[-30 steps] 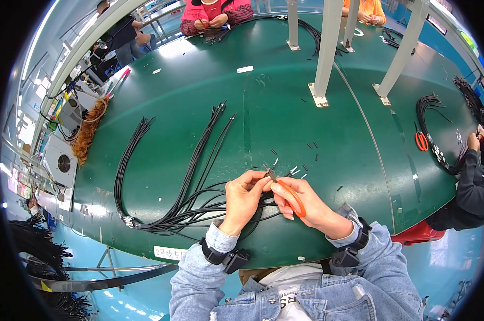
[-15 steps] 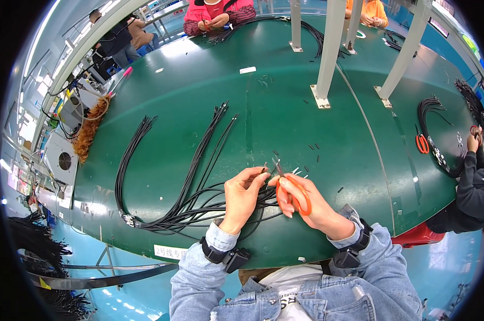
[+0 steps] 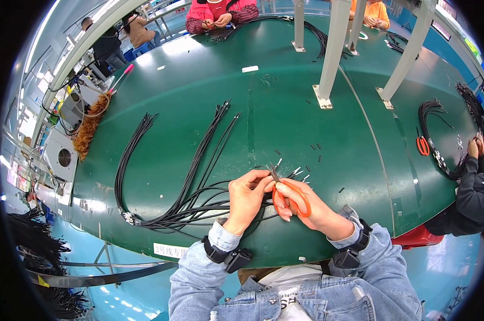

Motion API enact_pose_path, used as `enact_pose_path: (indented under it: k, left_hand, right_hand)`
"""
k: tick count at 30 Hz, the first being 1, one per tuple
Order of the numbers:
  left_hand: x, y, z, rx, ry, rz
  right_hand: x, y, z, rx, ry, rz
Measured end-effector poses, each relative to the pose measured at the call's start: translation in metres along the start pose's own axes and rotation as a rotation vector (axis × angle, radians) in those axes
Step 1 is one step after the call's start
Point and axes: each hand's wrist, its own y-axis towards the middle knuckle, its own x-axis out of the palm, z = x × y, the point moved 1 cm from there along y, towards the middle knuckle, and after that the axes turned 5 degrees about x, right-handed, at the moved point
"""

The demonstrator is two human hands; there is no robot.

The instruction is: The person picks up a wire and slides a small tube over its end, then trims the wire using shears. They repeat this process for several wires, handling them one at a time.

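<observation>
My left hand [image 3: 243, 199] is closed in a pinch on the end of a black cable; the fingers mostly hide the tip. My right hand [image 3: 319, 211] is wrapped round orange-handled scissors [image 3: 304, 203], thumb and fingers at the loops. Their metal blades point up and away, right against the left fingertips. Beneath and left of my hands a bundle of black cables [image 3: 191, 187] fans across the green table, gathered at a silvery, light-coloured cluster [image 3: 128, 218]. White-tipped cable ends [image 3: 296, 173] stick out just beyond the right hand.
Short black tube pieces [image 3: 319, 158] lie scattered on the green table [image 3: 199, 80]. Grey metal posts [image 3: 332, 59] rise from its far right. Orange scissors [image 3: 423, 145] and more cables [image 3: 429, 115] are beside a co-worker's dark sleeve [image 3: 475, 182]. Others sit across the table.
The scissor blades have come in against my left fingertips, and the two hands are closer together. The cable tip that showed above the left fingers is now mostly hidden.
</observation>
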Motion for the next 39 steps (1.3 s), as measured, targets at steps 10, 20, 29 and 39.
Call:
enact_pose_path:
  k: [10, 20, 29, 39]
  left_hand:
    - [0.001, 0.000, -0.002, 0.044, 0.042, -0.010]
    - [0.001, 0.000, -0.002, 0.016, 0.059, -0.030]
    - [0.003, 0.001, -0.005, 0.041, 0.034, -0.003]
    - [0.000, 0.001, -0.003, 0.048, 0.008, 0.079]
  right_hand:
    - [-0.003, 0.002, 0.005, 0.006, -0.027, 0.061]
    - [-0.004, 0.001, 0.004, 0.051, -0.087, 0.100]
    - [0.000, -0.002, -0.010, -0.145, -0.441, 0.189]
    - [0.000, -0.003, -0.005, 0.009, -0.056, -0.054]
